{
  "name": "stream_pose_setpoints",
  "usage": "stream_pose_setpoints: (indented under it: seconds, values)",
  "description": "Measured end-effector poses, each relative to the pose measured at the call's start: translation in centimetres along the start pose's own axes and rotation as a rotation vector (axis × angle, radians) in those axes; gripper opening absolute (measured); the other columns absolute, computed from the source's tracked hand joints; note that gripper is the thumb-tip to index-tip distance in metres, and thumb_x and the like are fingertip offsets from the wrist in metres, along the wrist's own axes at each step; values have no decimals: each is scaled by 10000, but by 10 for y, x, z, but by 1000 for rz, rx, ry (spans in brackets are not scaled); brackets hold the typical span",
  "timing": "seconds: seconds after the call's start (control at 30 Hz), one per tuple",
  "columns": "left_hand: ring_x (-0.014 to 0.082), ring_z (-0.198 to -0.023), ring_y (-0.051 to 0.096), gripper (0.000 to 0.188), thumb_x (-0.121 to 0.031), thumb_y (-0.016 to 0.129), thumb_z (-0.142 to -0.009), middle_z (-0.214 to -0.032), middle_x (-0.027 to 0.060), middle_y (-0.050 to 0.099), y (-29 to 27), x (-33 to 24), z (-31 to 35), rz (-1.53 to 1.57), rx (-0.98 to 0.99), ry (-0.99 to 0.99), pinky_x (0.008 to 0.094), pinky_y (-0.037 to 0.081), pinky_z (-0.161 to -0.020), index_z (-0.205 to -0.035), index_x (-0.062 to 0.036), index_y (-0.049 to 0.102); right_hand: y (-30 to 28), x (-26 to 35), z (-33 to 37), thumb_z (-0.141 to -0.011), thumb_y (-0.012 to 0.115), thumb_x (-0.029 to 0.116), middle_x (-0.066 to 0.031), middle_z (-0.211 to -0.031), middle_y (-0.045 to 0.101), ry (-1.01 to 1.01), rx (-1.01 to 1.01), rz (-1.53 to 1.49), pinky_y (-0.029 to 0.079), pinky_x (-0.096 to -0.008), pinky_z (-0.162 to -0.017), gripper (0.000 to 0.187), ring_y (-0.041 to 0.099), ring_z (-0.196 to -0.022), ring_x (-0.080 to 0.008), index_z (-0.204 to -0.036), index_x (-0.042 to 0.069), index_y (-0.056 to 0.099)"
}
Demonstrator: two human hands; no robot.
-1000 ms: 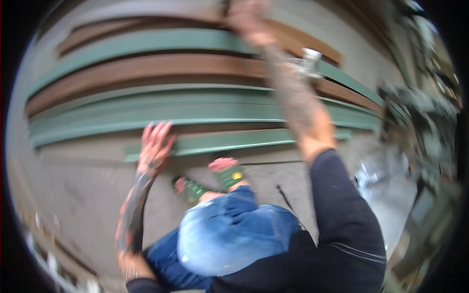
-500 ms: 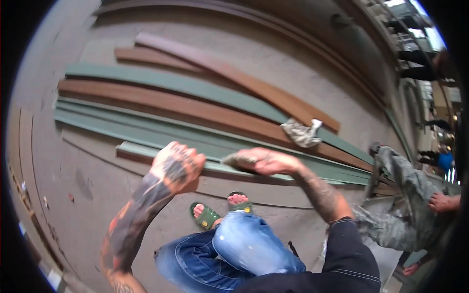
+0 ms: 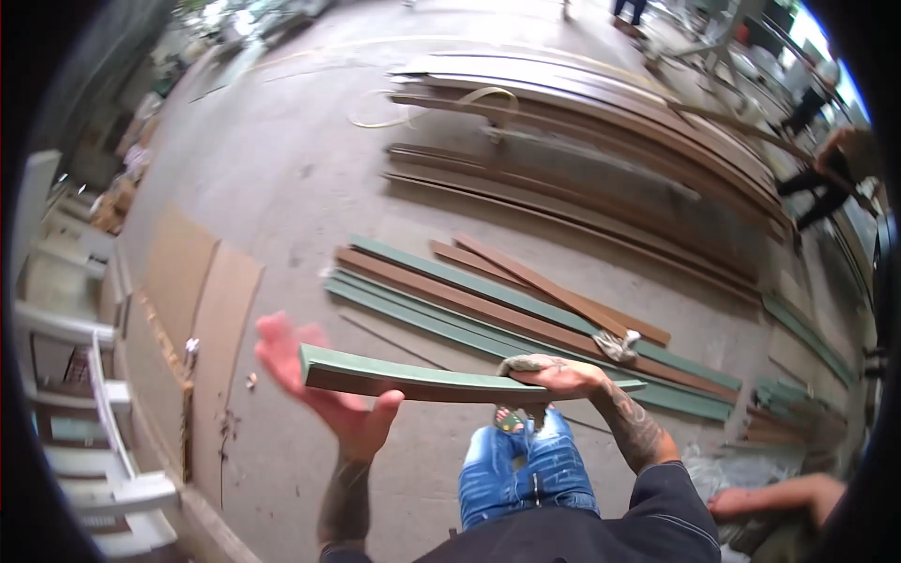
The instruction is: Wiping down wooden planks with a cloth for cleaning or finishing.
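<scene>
A long profile strip (image 3: 413,377), green on top and brown along its side, is held up level in front of me. My right hand (image 3: 571,377) grips it toward its right end, with a patterned cloth (image 3: 527,365) at the fingers pressed over the strip. My left hand (image 3: 352,419) is open by the strip's left end, fingers spread and a little blurred, thumb pointing up. Part of the left palm is hidden behind the strip; whether it touches cannot be told. Beyond lie several green strips (image 3: 404,307) and brown strips (image 3: 469,284) side by side on the floor.
A crumpled cloth (image 3: 617,345) lies on the strips. Longer brown profiles (image 3: 582,122) are stacked farther off. Flat cardboard (image 3: 223,310) and white frames (image 3: 131,493) are at left. Another person's arm (image 3: 779,497) reaches in at lower right; another person (image 3: 826,178) stands farther right.
The strip has come up off the floor pile in my right hand. My left hand has opened from a closed grip. My view has risen and now takes in more floor.
</scene>
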State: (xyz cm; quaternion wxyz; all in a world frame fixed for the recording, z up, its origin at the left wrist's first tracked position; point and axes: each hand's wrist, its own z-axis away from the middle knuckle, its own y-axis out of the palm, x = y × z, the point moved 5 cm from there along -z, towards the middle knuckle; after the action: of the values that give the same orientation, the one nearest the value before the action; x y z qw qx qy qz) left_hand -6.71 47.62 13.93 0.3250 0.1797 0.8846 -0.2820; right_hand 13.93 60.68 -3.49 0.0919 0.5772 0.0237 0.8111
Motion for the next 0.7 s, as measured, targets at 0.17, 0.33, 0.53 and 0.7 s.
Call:
stream_pose_setpoints:
  seconds: [0.17,0.33,0.53,0.7]
  values:
    - [368,-1010,640,862,-561,491,-939,-1148,224,622,-16,-20,-42,1383,33,-119,496,484,-948,-1534,-86,85,7,60,5,-979,535,351,-66,-1181,647,28,60,-21,425,-285,-992,393,571,-1115,-154,-1235,65,618]
    - [217,-870,550,466,-481,586,-919,-989,74,579,2,-88,-100,1299,687,222,396,450,-776,-1208,-121,523,-15,11,-21,-925,623,233,3,-1223,611,-298,527,-250,427,-249,-963,491,546,-1084,-92,-1365,46,512]
    - [192,-824,502,578,-642,530,-892,-892,52,480,-17,-131,-112,1155,196,-96,384,423,-766,-1120,-114,471,-70,77,-21,-1019,512,280,-76,-1100,630,-328,-578,-125,509,-290,-807,346,610,-893,-165,-1246,26,572]
    - [170,-864,529,896,-908,425,-700,-955,44,514,-32,-119,-125,877,-177,-265,371,446,-791,-1084,-102,493,-14,159,23,-1007,467,138,-189,-1307,584,-711,-578,-42,422,-381,-1044,384,558,-1226,-241,-1363,-3,496]
